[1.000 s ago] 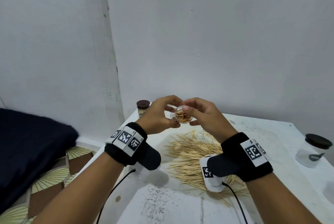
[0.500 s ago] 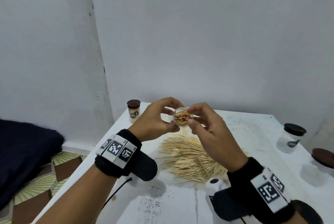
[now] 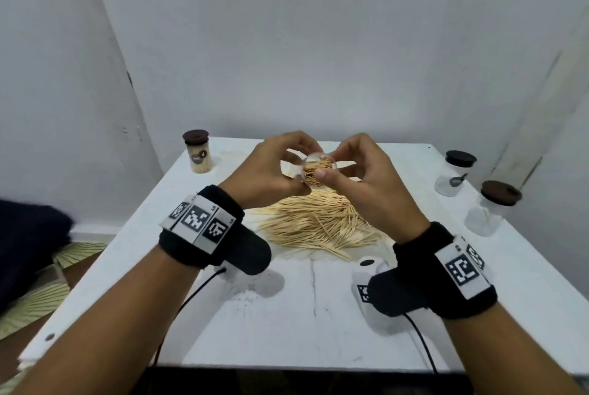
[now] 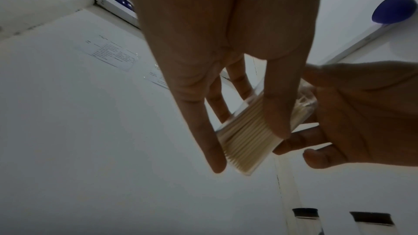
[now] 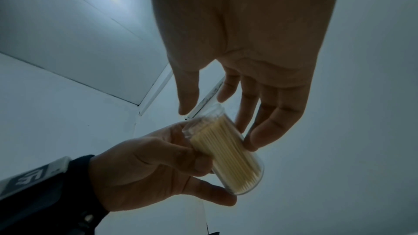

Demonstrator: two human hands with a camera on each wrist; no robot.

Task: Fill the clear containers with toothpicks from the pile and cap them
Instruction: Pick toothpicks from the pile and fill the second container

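- One clear container point(image 3: 319, 169), cylindrical, uncapped, packed with pale toothpicks standing lengthwise; held in the air above the pile, open mouth tilted toward the head camera.
- Left hand point(image 3: 271, 168) grasping the container wall, thumb on one side, fingers curled round the other; grip plain in the right wrist view point(image 5: 158, 169).
- Right hand point(image 3: 371, 184) pinching at the container's rim, thumb tip point(image 3: 320, 174) over the mouth; lower fingers touching the wall in the right wrist view point(image 5: 267, 131).
- Left wrist view only: toothpick tips point(image 4: 243, 164) reaching the clear base, seen through the wall.
- Head view only: loose pile of toothpicks point(image 3: 315, 222) spread on the white table point(image 3: 318, 324), directly below both hands.
- One capped container point(image 3: 199, 156) at the far left corner of the table, upright, brown lid on, full of toothpicks.
- Two capped containers, near one point(image 3: 489, 212) and farther one point(image 3: 454, 176), at the right edge, upright, dark lids on, no toothpicks visible inside; dark label on the farther one.
- Black wrist straps with printed markers on both forearms; cables trailing over the table's near edge.
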